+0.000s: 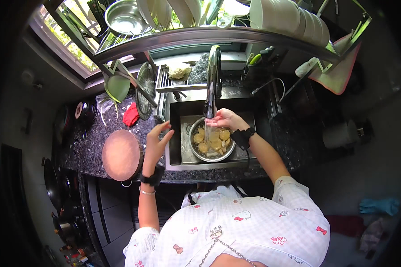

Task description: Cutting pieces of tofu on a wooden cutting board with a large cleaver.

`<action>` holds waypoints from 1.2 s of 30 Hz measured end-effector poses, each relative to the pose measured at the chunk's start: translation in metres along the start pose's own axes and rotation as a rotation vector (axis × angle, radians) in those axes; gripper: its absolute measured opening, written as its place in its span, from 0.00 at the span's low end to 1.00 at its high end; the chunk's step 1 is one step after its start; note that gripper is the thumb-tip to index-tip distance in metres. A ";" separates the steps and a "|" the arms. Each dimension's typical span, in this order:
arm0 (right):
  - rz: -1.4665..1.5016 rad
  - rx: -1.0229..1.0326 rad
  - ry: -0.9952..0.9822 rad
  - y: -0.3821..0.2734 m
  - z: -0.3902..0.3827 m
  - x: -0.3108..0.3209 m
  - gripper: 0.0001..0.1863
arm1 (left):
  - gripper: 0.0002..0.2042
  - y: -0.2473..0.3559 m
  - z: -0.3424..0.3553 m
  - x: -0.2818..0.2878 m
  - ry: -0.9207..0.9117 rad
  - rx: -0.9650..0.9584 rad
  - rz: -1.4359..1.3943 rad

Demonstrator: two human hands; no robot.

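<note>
A metal bowl of yellow, lumpy pieces in water sits in the steel sink. Water runs into it from the tall faucet. My right hand is under the stream above the bowl, fingers loosely extended, with nothing visible in them. My left hand is raised at the sink's left edge, fingers apart and empty. Left of it, a round pink board or lid rests on what looks like a pot with a metal handle.
A dish rack with plates and bowls spans overhead. A red cloth lies on the dark speckled counter. A round grille leans left of the faucet, and a narrow tray holds scrubbers. Pans line the left side.
</note>
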State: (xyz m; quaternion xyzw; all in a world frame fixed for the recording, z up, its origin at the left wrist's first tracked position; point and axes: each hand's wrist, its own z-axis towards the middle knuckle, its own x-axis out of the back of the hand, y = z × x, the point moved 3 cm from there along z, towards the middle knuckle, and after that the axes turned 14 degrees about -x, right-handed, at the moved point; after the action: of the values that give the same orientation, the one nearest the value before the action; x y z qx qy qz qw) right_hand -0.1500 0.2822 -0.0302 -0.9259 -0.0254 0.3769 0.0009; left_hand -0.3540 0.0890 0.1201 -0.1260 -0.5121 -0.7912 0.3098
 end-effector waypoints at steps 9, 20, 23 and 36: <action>-0.258 0.036 -0.018 -0.102 0.097 0.043 0.14 | 0.15 -0.060 -0.082 -0.013 0.059 0.206 -0.060; -0.764 0.389 -0.006 -0.064 0.083 0.059 0.10 | 0.15 -0.017 -0.075 0.035 -0.100 0.282 -0.169; -0.623 0.579 0.922 -0.092 0.054 0.261 0.10 | 0.15 0.039 0.020 0.003 -0.252 -0.141 0.022; -0.584 0.249 0.290 0.030 0.045 0.210 0.22 | 0.11 0.418 0.284 0.119 -0.344 -0.775 0.270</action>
State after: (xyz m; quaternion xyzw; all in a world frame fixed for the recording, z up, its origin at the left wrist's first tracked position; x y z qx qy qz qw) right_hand -0.0302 0.2617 -0.2093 -0.9162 -0.2429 0.2254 0.2252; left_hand -0.2206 0.1795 0.6138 -0.4285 -0.2006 -0.8447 0.2503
